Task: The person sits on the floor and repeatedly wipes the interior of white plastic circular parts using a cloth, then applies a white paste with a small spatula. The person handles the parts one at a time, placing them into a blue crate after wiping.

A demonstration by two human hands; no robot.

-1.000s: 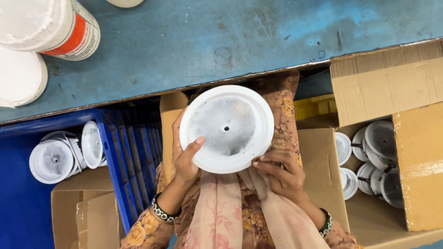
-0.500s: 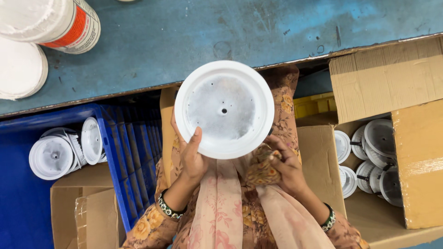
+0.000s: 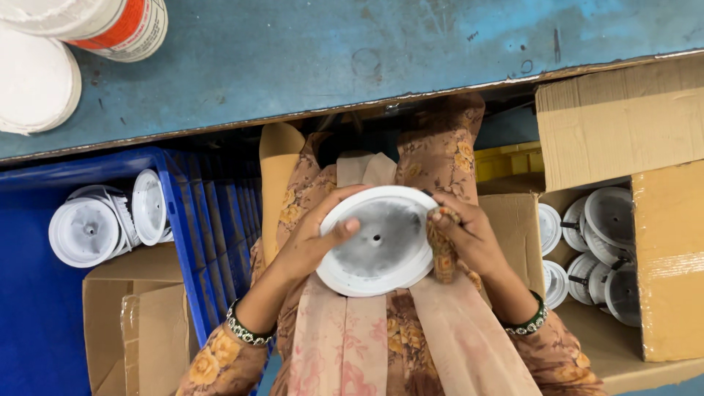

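- Left hand (image 3: 312, 246) grips the white round disc (image 3: 378, 240) at its left rim, thumb lying across the face.
- Right hand (image 3: 473, 238) holds the disc's right rim, fingers closed on a bunched piece of floral cloth (image 3: 442, 253) pressed against that edge.
- Disc sits over the lap, below the table edge, face up toward the camera, small hole at centre, grey smudging on the face.
- Blue worktable (image 3: 352, 59) above; a white tub with red band (image 3: 110, 22) and a white lid (image 3: 33, 84) sit at its far left corner.
- Blue crate (image 3: 198, 242) to the left holds more white discs (image 3: 84, 231).
- Cardboard box (image 3: 623, 125) to the right holds a stack of similar white parts (image 3: 605, 246).
- Smaller open carton (image 3: 125, 323) lower left, just beside the crate wall.
- Scarf (image 3: 352, 345) hangs down the lap under the disc.
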